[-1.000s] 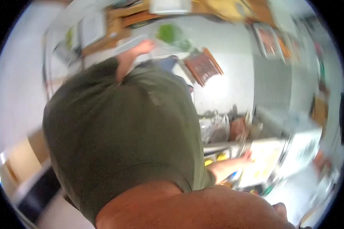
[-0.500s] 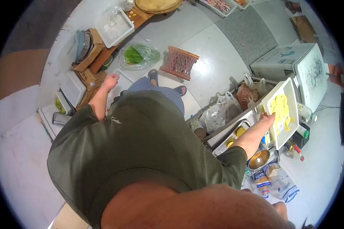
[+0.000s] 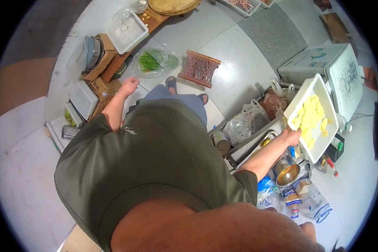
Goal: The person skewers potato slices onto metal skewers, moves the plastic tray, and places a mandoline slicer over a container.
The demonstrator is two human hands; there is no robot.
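The near rim of the white tray (image 3: pixel 322 142) was held in the closed grip of the right hand (image 3: pixel 292 136); yellow slices (image 3: pixel 310 115) were carried inside. Compared with half a second earlier, the tray had been turned slightly and shifted outward, and more of the metal bowl (image 3: pixel 287 175) below it had been uncovered. The right forearm (image 3: pixel 264 157) had been lowered towards that bowl and was stretched out sideways from the body.

The tray's outer side was brought close to the large white box (image 3: pixel 344 80), with little room left between them, and its lower corner was set over the bottles (image 3: pixel 337 143). The plastic bags (image 3: pixel 239 126) were ranged along the inner side, well short of the tray.

The left hand (image 3: pixel 131 85) was held out on the opposite side, fingers curled in, with nothing seen in it; it had been moved nearer the bag of greens (image 3: pixel 149 61). Open floor (image 3: pixel 243 69) was left between the wooden rack (image 3: pixel 199 69) and the white box.
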